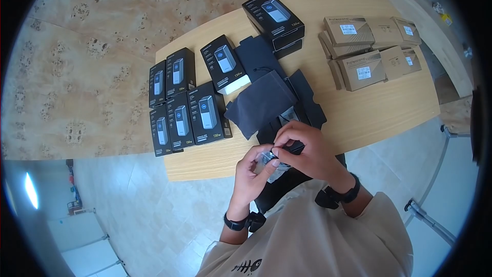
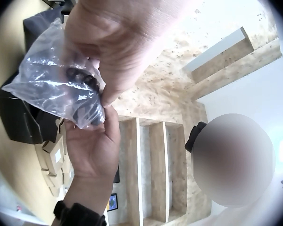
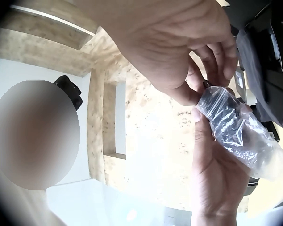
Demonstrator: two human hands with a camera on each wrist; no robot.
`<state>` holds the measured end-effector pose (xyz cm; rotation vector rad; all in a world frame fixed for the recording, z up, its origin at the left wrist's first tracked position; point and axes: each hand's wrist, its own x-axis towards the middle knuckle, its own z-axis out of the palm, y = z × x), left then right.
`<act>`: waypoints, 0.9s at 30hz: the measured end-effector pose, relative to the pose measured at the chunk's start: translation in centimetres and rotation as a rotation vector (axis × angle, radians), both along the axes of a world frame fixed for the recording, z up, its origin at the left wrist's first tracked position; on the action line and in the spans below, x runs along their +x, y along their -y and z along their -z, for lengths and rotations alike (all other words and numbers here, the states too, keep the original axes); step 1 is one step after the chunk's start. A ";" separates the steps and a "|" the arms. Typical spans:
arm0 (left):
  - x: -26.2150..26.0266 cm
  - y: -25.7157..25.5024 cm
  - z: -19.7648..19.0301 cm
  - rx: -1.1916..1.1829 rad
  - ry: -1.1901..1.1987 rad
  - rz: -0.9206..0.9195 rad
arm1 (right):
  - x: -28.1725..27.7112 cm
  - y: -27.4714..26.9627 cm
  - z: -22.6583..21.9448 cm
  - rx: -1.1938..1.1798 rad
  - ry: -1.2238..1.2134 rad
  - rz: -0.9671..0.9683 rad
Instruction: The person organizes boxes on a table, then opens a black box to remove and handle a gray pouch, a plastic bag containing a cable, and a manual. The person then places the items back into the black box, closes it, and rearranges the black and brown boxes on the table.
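Note:
A clear plastic zip bag is in my left hand, thumb and fingers pinching it near its mouth. Inside shows a dark coiled cord in the left wrist view. My right hand meets the left at the bag's mouth, thumb and fingertips pinched together there. A small black end pokes out beside these fingertips in the right wrist view. Just beyond the hands lies an open black box, with a dark grey cloth pouch lying partly over it.
Several black printed boxes stand on the left of the wooden table; another black box lies at the far edge. Brown cardboard boxes are stacked on the right. The person sits at the near edge.

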<state>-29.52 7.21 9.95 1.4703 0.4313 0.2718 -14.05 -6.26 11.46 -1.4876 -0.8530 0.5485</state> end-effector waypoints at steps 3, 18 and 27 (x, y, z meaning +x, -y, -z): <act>0.2 0.0 -0.2 0.026 -0.017 0.023 | 0.0 -0.2 -0.3 0.026 0.035 0.045; 0.2 -0.1 0.1 -0.102 0.070 -0.017 | -0.3 -0.2 -0.1 -0.006 -0.085 0.044; -0.3 -0.6 -0.1 0.043 0.139 -0.110 | 1.6 1.7 -1.6 -0.023 -0.051 -0.184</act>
